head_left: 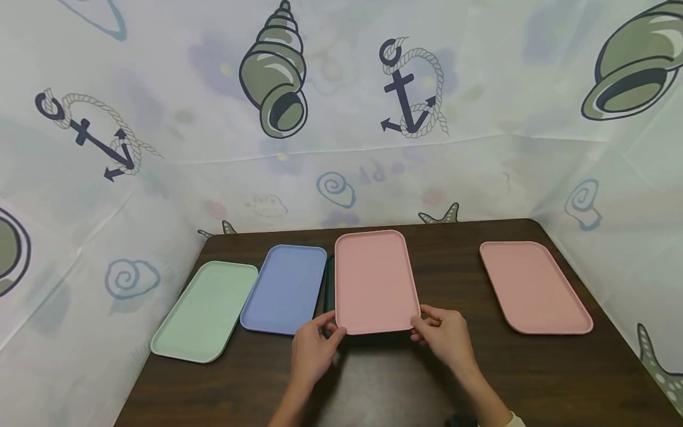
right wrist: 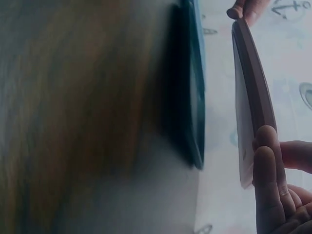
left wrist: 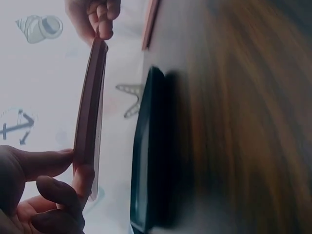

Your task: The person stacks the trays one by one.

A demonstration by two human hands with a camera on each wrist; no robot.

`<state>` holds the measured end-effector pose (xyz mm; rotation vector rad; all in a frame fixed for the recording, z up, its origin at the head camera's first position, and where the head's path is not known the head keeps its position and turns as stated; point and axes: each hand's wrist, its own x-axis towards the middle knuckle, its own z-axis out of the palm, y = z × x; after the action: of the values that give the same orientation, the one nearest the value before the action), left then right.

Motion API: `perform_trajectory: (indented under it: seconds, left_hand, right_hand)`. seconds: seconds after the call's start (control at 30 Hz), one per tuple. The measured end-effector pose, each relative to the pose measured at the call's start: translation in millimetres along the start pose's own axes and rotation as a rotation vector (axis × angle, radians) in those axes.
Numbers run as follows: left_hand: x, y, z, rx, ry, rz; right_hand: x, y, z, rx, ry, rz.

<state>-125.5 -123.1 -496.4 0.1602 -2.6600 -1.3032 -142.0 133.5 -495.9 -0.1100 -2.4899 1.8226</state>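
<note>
A pink tray (head_left: pixel 374 281) is held up level with both hands by its near corners. My left hand (head_left: pixel 315 350) pinches the near left corner between thumb and fingers. At the near right corner, my right hand (head_left: pixel 444 337) does the same. Below it, apart from it, a dark green tray (left wrist: pixel 144 156) lies on the table; from the head view the pink one covers most of it. Both wrist views show the gap between the two trays. Just left is a blue tray (head_left: pixel 288 289).
A light green tray (head_left: pixel 208 311) lies slanted at the table's left edge, beside the blue one. Another pink tray (head_left: pixel 536 287) lies on the right side. The dark brown table (head_left: pixel 373 385) is bordered at the back and sides by a sea-patterned cloth (head_left: pixel 341 118).
</note>
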Motion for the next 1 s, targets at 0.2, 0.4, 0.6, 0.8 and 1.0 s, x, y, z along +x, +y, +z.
perform_trajectory:
  seconds: [0.2,0.4,0.6,0.8,1.0]
  left_hand:
    - [1.6,-17.9,-10.5,0.041,0.006,-0.014]
    - [2.5,-29.9,-11.4,0.071,0.007,-0.025]
    - [2.7,-37.6,-9.8,0.089,0.017,-0.008]
    - [3.4,-43.2,-8.7,0.094,0.007,0.001]
    - [6.0,-45.8,-6.7,0.105,-0.005,-0.031]
  right_hand:
    - [0.7,4.2,20.2,-0.004,-0.043,-0.003]
    - [1.2,10.3,31.4,-0.023,-0.056,0.015]
    - [2.3,14.1,37.0,-0.039,-0.069,0.009]
    - [4.1,16.3,38.7,-0.051,-0.078,-0.012]
    - [6.1,18.8,38.4,-0.056,-0.095,0.0]
